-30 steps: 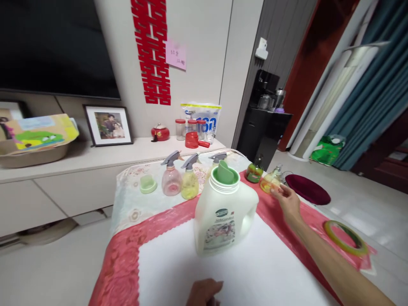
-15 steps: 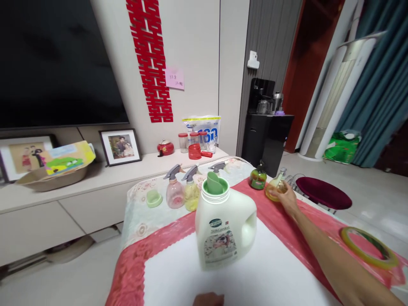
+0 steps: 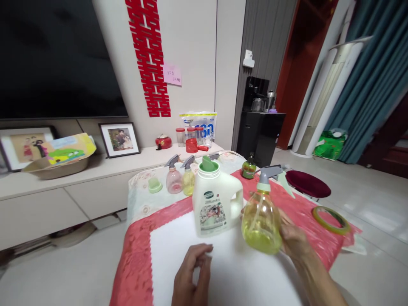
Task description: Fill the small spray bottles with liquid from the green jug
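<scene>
The spray bottle (image 3: 261,229) is up at the front of the bench (image 3: 140,255), just beside the jug (image 3: 212,206), near enough upright, its yellow liquid lying in the lower part. From here I can see the right hand (image 3: 295,240) gripping it round the body, which looks right: the weight is down there, and lifting by the sprayer head (image 3: 269,172) would strain the neck. I'd squeeze only lightly, since the clear wall may be slick, and mind the trigger.

The left hand (image 3: 193,272) is empty, fingers loosely curved over the white mat (image 3: 172,250); it could steady the base. I'd leave a gap from the jug, whose mouth is uncapped around a green insert (image 3: 208,165). Farther out stand the green bottle (image 3: 248,168) and, off to the right, a tape roll (image 3: 331,220).
</scene>
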`<state>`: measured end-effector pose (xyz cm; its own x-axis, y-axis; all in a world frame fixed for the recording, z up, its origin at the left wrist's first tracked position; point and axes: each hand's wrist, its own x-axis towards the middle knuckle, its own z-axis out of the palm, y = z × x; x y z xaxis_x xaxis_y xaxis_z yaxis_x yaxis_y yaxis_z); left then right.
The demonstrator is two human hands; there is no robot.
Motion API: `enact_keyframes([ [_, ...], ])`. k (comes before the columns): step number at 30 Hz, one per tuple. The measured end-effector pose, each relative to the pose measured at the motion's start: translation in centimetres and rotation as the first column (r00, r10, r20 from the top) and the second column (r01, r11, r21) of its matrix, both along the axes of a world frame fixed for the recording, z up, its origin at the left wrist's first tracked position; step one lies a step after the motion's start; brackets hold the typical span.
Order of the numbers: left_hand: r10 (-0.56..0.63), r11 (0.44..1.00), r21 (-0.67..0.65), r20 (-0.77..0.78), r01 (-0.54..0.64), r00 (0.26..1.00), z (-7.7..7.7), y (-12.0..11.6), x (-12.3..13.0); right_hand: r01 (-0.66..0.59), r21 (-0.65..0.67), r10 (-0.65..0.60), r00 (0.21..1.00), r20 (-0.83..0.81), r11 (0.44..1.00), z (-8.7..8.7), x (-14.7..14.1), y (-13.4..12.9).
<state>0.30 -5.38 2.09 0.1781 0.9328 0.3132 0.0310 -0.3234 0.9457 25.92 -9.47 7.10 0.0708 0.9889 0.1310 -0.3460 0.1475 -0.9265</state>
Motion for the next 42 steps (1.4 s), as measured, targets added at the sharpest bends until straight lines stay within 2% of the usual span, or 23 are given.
enact_keyframes([
  [3,-0.052,0.993,-0.099,0.065,0.058,0.997,3.1,-0.9,-1.0,-0.27,0.03,0.272,0.955,-0.118,0.962,-0.7,-4.0,-1.2],
  [6,-0.166,0.966,-0.167,0.179,0.196,0.97,5.4,-1.8,-1.9,-0.5,0.061,0.5,0.839,-0.215,0.864,-1.9,-7.3,-1.5],
  [8,-0.278,0.908,-0.23,0.294,0.35,0.914,6.2,-2.1,-2.5,-0.593,0.08,0.593,0.766,-0.248,0.801,-2.7,-8.9,-1.4],
  [10,-0.375,0.815,-0.287,0.401,0.503,0.836,6.6,-2.2,-3.1,-0.662,0.095,0.659,0.703,-0.266,0.744,-3.4,-10.0,-1.2],
  [12,-0.425,0.736,-0.323,0.464,0.595,0.778,6.8,-2.2,-3.5,-0.705,0.102,0.701,0.658,-0.273,0.702,-3.8,-10.7,-1.1],
  [14,-0.449,0.696,-0.33,0.494,0.638,0.745,7.2,-2.1,-3.7,-0.719,0.106,0.714,0.641,-0.283,0.687,-4.0,-11.1,-1.2],
  [17,-0.449,0.689,-0.3,0.539,0.66,0.713,7.8,-1.9,-3.8,-0.708,0.106,0.7,0.645,-0.307,0.698,-4.0,-11.3,-1.5],
  [20,-0.377,0.713,-0.308,0.588,0.629,0.716,8.1,-1.8,-3.3,-0.702,0.107,0.694,0.649,-0.313,0.704,-3.6,-11.4,-1.8],
  [23,-0.284,0.757,-0.349,0.587,0.553,0.759,7.9,-2.0,-2.5,-0.658,0.086,0.651,0.704,-0.283,0.748,-3.1,-11.2,-2.0],
  [26,-0.18,0.825,-0.36,0.563,0.436,0.806,7.7,-2.2,-1.7,-0.605,0.047,0.597,0.765,-0.243,0.795,-2.8,-11.0,-2.1],
  [28,-0.162,0.851,-0.354,0.525,0.387,0.835,7.7,-2.4,-1.5,-0.584,0.041,0.576,0.785,-0.227,0.811,-2.8,-10.8,-2.2],
  [30,-0.21,0.836,-0.36,0.487,0.414,0.848,7.9,-2.4,-1.7,-0.57,0.047,0.566,0.796,-0.217,0.82,-2.9,-10.5,-2.2],
  [34,-0.307,0.772,-0.361,0.508,0.523,0.804,8.3,-2.1,-2.1,-0.558,0.043,0.555,0.811,-0.188,0.829,-2.8,-10.1,-2.1],
  [38,-0.203,0.823,-0.356,0.542,0.442,0.816,7.9,-1.9,-1.5,-0.472,0.031,0.473,0.88,-0.043,0.881,-2.7,-10.1,-2.3],
  [42,-0.061,0.884,-0.349,0.575,0.312,0.816,7.7,-2.3,-0.3,-0.311,0.053,0.3,0.941,0.155,0.949,-3.1,-10.3,-2.4],
])
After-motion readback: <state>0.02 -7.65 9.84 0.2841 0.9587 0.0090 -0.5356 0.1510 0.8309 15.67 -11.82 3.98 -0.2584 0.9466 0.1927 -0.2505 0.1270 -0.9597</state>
